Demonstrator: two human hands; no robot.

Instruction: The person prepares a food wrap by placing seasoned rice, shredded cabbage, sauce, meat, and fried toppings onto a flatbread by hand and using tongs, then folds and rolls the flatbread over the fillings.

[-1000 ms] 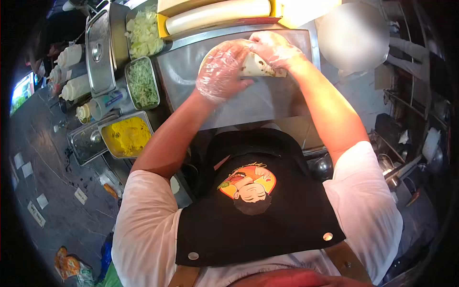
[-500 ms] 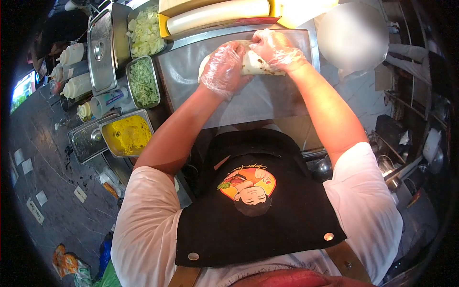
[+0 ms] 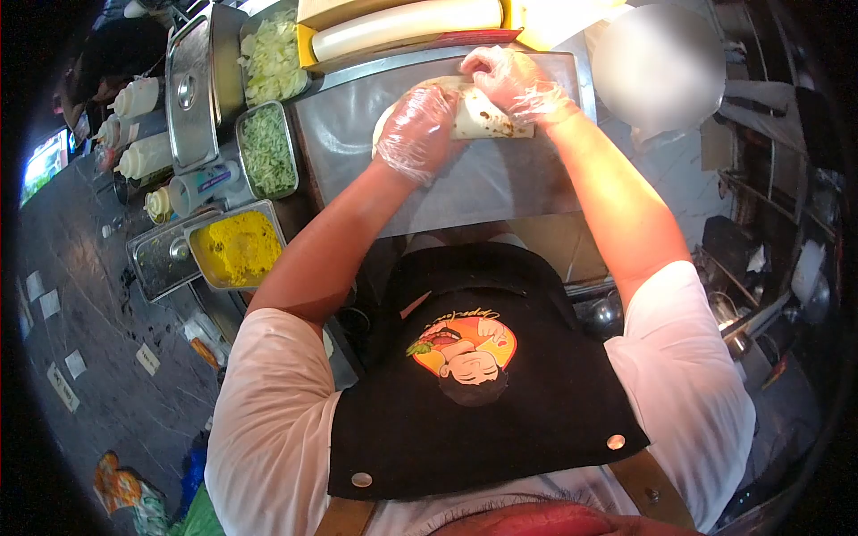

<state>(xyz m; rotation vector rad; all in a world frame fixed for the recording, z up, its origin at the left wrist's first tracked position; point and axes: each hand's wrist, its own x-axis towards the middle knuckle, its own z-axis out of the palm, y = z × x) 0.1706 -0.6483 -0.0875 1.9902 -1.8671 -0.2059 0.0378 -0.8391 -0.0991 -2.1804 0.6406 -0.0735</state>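
Observation:
A folded flatbread wrap point(image 3: 487, 119), pale with brown toasted spots, lies on the grey metal work surface. My left hand point(image 3: 418, 125), in a clear plastic glove, is closed over the wrap's left part, its fingers curled round it. My right hand point(image 3: 514, 85), gloved the same way, is closed with curled fingers at the wrap's upper right edge. Its fingertips are partly hidden, and the filling is not visible.
Left of the work surface point(image 3: 357, 192) stand metal pans of chopped lettuce point(image 3: 273, 58), shredded greens point(image 3: 266, 152) and yellow food point(image 3: 237, 248). Squeeze bottles point(image 3: 143, 156) stand beyond them. A boxed roll point(image 3: 411, 31) lies along the far edge, and a white round object point(image 3: 660, 71) is at right.
My right hand has shifted slightly up and left, its fingers more curled. My left hand stays on the wrap, which has hardly moved.

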